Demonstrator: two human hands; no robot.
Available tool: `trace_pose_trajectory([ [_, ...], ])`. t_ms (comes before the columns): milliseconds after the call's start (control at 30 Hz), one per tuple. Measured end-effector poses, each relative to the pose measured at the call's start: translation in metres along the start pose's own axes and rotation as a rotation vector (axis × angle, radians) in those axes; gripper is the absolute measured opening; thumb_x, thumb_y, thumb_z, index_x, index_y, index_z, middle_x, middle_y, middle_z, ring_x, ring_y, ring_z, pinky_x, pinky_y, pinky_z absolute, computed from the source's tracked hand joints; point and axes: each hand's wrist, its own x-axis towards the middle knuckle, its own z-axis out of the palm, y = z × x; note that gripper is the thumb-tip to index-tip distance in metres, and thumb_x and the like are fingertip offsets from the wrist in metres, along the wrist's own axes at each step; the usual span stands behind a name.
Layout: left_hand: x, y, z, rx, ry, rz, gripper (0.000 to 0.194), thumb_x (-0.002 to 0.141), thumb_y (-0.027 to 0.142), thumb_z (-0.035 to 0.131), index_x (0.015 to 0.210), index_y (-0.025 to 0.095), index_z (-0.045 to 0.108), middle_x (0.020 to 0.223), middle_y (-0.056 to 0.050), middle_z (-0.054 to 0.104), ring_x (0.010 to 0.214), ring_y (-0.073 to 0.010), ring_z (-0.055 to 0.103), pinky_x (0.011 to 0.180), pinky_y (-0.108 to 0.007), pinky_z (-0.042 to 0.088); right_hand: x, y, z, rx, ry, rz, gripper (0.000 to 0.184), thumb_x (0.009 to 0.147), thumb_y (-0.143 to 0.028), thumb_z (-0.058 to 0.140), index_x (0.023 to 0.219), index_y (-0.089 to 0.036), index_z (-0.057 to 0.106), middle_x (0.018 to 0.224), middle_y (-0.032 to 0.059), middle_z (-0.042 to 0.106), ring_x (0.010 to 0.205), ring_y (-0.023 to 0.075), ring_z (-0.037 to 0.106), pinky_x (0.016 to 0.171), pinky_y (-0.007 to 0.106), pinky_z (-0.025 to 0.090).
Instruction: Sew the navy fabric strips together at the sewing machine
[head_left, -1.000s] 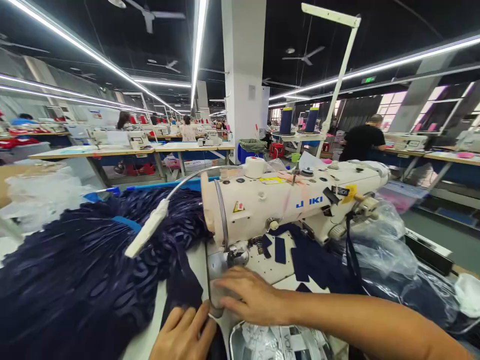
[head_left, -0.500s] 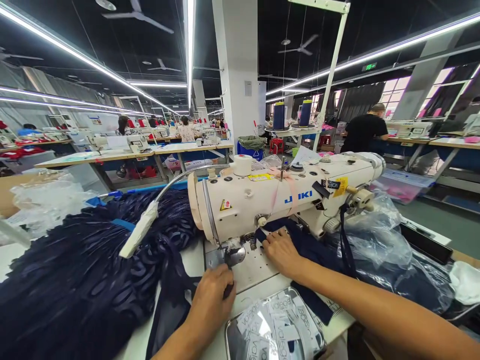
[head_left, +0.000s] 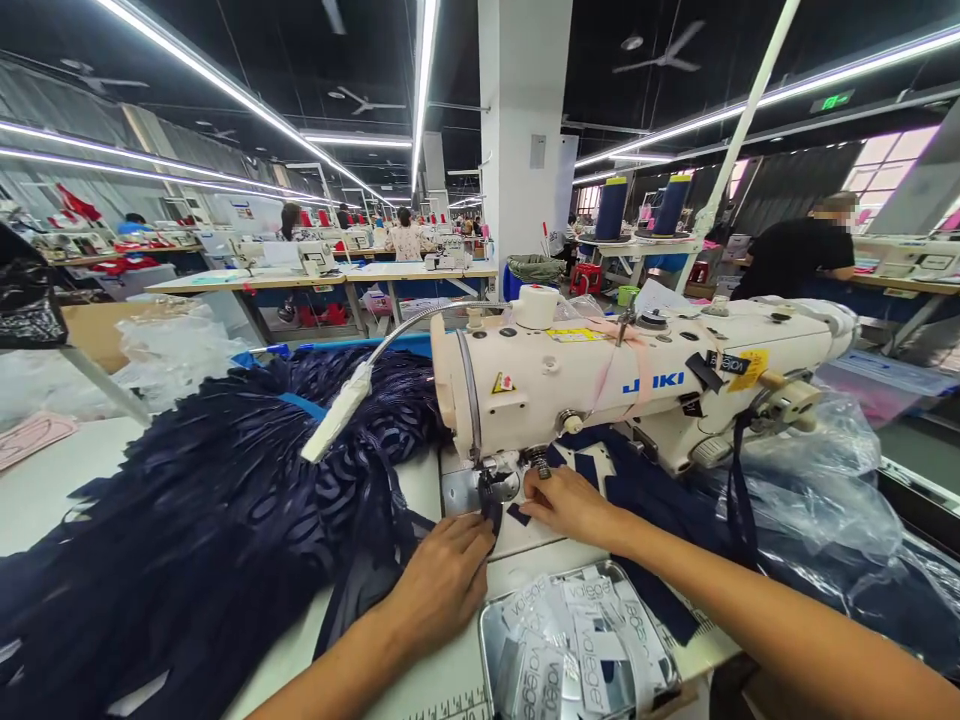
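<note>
Head view, and we're right at the needle end of the sewing machine (head_left: 570, 385)! Left hand (head_left: 454, 570) is curled closed over a navy strip (head_left: 491, 505), which pokes out past the fingers and lies at the presser foot. More dark cloth (head_left: 367, 585) trails from behind my wrist towards the big navy pile (head_left: 217, 510); whether it's all one piece, my hand hides. Right hand (head_left: 566, 500) crouches just across, fingers bunched narrow by the machine's spring, a small navy patch (head_left: 517, 514) showing just beside them; whether I'm pinching anything there, I can't tell.

Now, how does this strip handle? Light, I'd say, soft and limp, no stiffness to push against, perhaps a touch slippery where the pile shines. It looks likely to ruck up if shoved, so the good hold is flat, close to the foot, fingertips on the edge but clear of the needle. Nearest me sits the metal tray (head_left: 485, 640), loaded with loose labels (head_left: 592, 660).
</note>
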Motion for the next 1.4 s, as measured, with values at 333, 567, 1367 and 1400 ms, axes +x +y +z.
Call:
trace_pose_trajectory([
  [333, -0.006, 0.002, -0.002, 0.09, -0.148, 0.035, 0.044, 0.066, -0.001, 0.04, 0.106, 0.006, 0.058, 0.113, -0.011, 0.06, 0.104, -0.024, 0.052, 0.092, -0.034, 0.047, 0.006, -0.006, 0.035, -0.136, 0.248, -0.235, 0.003, 0.08, -0.013, 0.055, 0.081, -0.016, 0.055, 0.084, 0.0077, 0.059, 0.078, 0.0211, 0.056, 0.068, 0.031, 0.044],
  [567, -0.007, 0.002, 0.007, 0.2, -0.209, 0.058, 0.043, 0.066, -0.002, 0.043, 0.105, 0.005, 0.057, 0.12, -0.017, 0.054, 0.107, -0.0275, 0.051, 0.092, -0.038, 0.046, 0.02, -0.007, 0.035, -0.189, 0.186, -0.356, 0.017, 0.084, -0.006, 0.042, 0.079, -0.015, 0.054, 0.084, 0.0086, 0.059, 0.075, 0.021, 0.055, 0.066, 0.031, 0.043],
  [1367, 0.013, 0.007, -0.006, 0.116, -0.33, -0.096, 0.028, 0.062, -0.005, 0.043, 0.082, 0.013, 0.052, 0.119, -0.011, 0.054, 0.094, -0.0222, 0.048, 0.085, -0.036, 0.046, 0.023, -0.003, 0.052, 0.182, 0.226, -0.184, 0.014, 0.08, -0.009, 0.042, 0.073, -0.02, 0.047, 0.071, 0.0015, 0.055, 0.067, 0.0167, 0.048, 0.063, 0.029, 0.036],
  [1400, 0.013, 0.007, -0.006, 0.117, -0.333, -0.099, 0.029, 0.062, -0.005, 0.043, 0.082, 0.014, 0.052, 0.119, -0.011, 0.053, 0.094, -0.0224, 0.048, 0.084, -0.036, 0.046, 0.022, -0.004, 0.053, 0.19, 0.232, -0.177, 0.014, 0.081, -0.01, 0.041, 0.073, -0.02, 0.047, 0.071, 0.0012, 0.055, 0.067, 0.0167, 0.048, 0.063, 0.029, 0.036],
])
